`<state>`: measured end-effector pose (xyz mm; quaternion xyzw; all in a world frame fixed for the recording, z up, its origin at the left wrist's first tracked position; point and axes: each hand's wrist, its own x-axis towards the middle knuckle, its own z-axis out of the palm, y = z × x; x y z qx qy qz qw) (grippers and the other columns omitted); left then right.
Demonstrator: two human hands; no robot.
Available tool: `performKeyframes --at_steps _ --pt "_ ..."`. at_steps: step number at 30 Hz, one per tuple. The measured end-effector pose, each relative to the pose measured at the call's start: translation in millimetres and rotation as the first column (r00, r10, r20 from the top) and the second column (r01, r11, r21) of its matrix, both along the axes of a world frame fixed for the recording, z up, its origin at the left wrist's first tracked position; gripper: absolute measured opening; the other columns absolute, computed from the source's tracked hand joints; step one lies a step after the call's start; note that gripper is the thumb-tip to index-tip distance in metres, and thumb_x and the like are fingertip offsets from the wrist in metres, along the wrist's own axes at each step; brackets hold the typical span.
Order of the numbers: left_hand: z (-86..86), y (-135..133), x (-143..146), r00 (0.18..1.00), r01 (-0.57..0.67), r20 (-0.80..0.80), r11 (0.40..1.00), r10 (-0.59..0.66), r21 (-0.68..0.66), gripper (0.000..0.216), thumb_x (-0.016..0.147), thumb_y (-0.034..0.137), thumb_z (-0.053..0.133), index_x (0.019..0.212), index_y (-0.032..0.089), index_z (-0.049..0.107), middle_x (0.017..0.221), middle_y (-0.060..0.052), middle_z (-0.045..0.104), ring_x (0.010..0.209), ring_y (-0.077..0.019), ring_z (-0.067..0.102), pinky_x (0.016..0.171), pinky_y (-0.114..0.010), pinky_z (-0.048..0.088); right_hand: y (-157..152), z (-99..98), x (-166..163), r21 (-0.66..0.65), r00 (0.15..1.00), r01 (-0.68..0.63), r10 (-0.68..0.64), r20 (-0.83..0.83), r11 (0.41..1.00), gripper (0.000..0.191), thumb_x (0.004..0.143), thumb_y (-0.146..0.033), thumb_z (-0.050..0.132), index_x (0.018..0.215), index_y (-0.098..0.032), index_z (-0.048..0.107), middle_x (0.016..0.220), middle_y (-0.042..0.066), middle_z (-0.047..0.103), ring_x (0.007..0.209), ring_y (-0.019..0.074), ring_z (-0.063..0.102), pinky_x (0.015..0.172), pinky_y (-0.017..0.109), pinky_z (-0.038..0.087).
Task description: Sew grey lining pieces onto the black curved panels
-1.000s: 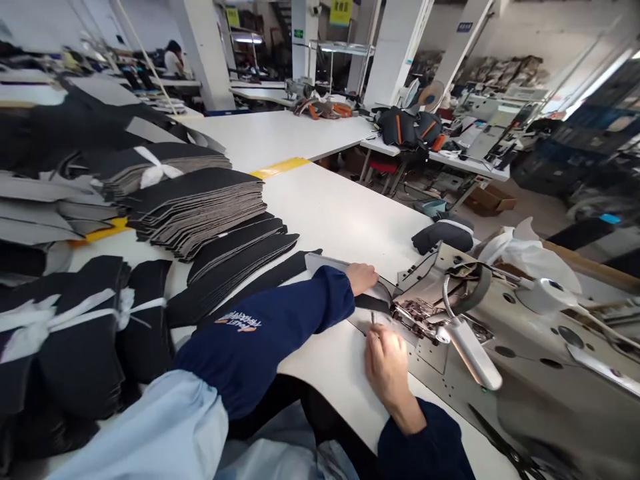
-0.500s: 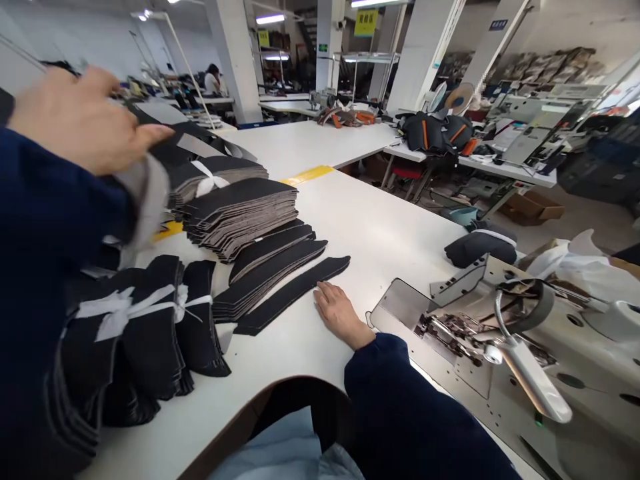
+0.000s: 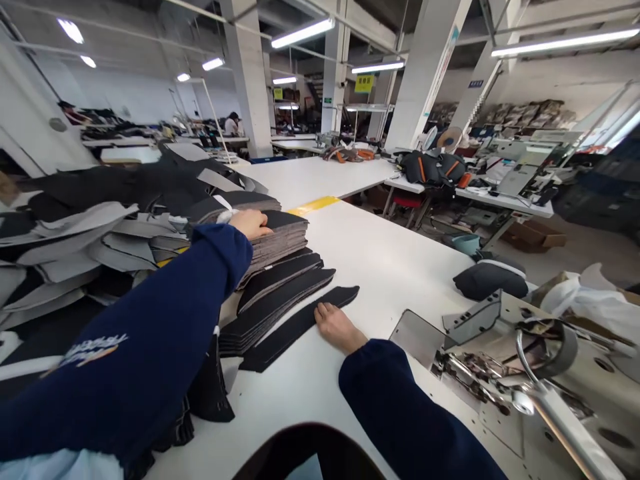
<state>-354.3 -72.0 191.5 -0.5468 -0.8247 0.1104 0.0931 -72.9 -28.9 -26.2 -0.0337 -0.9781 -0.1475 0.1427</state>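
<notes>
My left hand lies on top of a thick stack of dark fabric pieces with grey-brown edges, its fingers over the black top; part of it turns away from view. My right hand rests on the table, fingers slightly bent and lying against the near edge of a single long black fabric strip. Between that strip and the thick stack are lower piles of curved black pieces. Under my left sleeve, another bundle of black pieces is partly hidden.
A sewing machine stands at the right with its metal plate towards the strip. Grey and black cut pieces are heaped at the left. Yellow tape crosses the white table. A dark rolled bundle lies beyond the machine.
My left hand has come down from the raised upper left onto the thick stack. The right hand stays by the strip. The view has tilted up, showing more ceiling and the heap at left.
</notes>
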Motion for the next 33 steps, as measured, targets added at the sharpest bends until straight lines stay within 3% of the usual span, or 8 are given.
performKeyframes --at_steps 8,17,20,24,26,29,31,33 --pt "10.3 6 7 0.999 0.041 -0.012 0.998 -0.042 -0.052 0.069 0.102 0.056 0.021 0.1 0.001 0.063 0.096 -0.011 0.064 0.095 -0.0192 0.057 0.088 -0.029 0.04 13 -4.9 2 -0.124 0.998 0.016 -0.009 0.057 0.992 0.032 0.103 -0.021 0.031 0.108 -0.008 0.059 0.105 0.017 0.061 0.093 0.0216 0.056 0.084 0.038 0.048" --pt "12.3 2 40 1.0 0.02 -0.023 1.0 -0.02 -0.012 0.043 0.103 0.02 0.024 0.119 -0.01 0.051 0.114 -0.022 0.061 0.112 -0.0244 0.053 0.093 -0.04 0.042 13 10.0 1 -0.104 0.997 -0.039 0.046 0.066 0.994 0.036 0.096 0.0 0.026 0.105 -0.003 0.06 0.099 0.019 0.063 0.087 0.0226 0.056 0.075 0.038 0.048" --pt "27.6 2 64 1.0 -0.013 -0.025 0.992 0.016 0.124 0.036 0.098 0.015 0.033 0.117 -0.01 0.051 0.117 -0.025 0.06 0.115 -0.029 0.052 0.095 -0.052 0.039 8 19.3 5 -0.109 0.998 -0.02 0.027 0.062 0.994 0.036 0.096 -0.001 0.026 0.098 -0.004 0.062 0.093 0.017 0.064 0.084 0.0225 0.057 0.072 0.037 0.047" --pt "34.3 -1 125 0.991 0.135 -0.056 0.967 -0.125 0.215 0.039 0.094 0.016 0.034 0.124 -0.003 0.051 0.113 -0.019 0.063 0.112 -0.0317 0.057 0.091 -0.051 0.043 -11 17.3 53 -0.134 0.999 0.041 -0.039 0.019 0.99 0.03 0.096 -0.002 0.032 0.102 -0.008 0.06 0.111 0.019 0.063 0.103 0.0249 0.057 0.084 0.041 0.047" --pt "18.2 -4 164 0.972 0.236 -0.05 0.959 -0.231 0.16 0.041 0.091 0.018 0.037 0.128 0.007 0.053 0.105 -0.014 0.067 0.103 -0.0306 0.063 0.086 -0.046 0.047 -28 8.4 94 -0.174 0.993 0.1 -0.11 -0.046 0.98 0.024 0.093 -0.004 0.038 0.102 -0.009 0.06 0.128 0.022 0.055 0.121 0.0296 0.049 0.094 0.047 0.043" --pt "-31.5 -9 214 0.9 0.427 0.09 0.904 -0.425 0.004 0.046 0.09 0.018 0.037 0.134 0.017 0.05 0.1 -0.012 0.07 0.092 -0.029 0.067 0.079 -0.041 0.05 -60 -4.8 152 -0.272 0.97 0.222 -0.24 -0.035 0.936 0.016 0.089 -0.012 0.048 0.099 -0.009 0.06 0.131 0.024 0.052 0.125 0.0342 0.044 0.096 0.051 0.042" --pt "-73.2 -12 237 0.786 0.603 0.239 0.792 -0.57 -0.097 0.051 0.089 0.014 0.036 0.139 0.019 0.047 0.112 -0.014 0.067 0.099 -0.0286 0.065 0.083 -0.04 0.05 -77 -8.9 176 -0.333 0.95 0.297 -0.311 0.013 0.895 0.02 0.087 -0.015 0.05 0.103 -0.01 0.06 0.122 0.022 0.057 0.117 0.0327 0.049 0.09 0.047 0.046" --pt "-112.0 -13 251 0.596 0.796 0.391 0.58 -0.701 -0.173 0.054 0.088 0.015 0.04 0.141 0.02 0.045 0.134 -0.015 0.056 0.12 -0.0297 0.056 0.096 -0.043 0.045 -87 -9.0 189 -0.378 0.93 0.352 -0.367 0.035 0.856 0.027 0.086 -0.015 0.051 0.112 -0.01 0.059 0.113 0.018 0.06 0.11 0.0305 0.051 0.085 0.044 0.047"
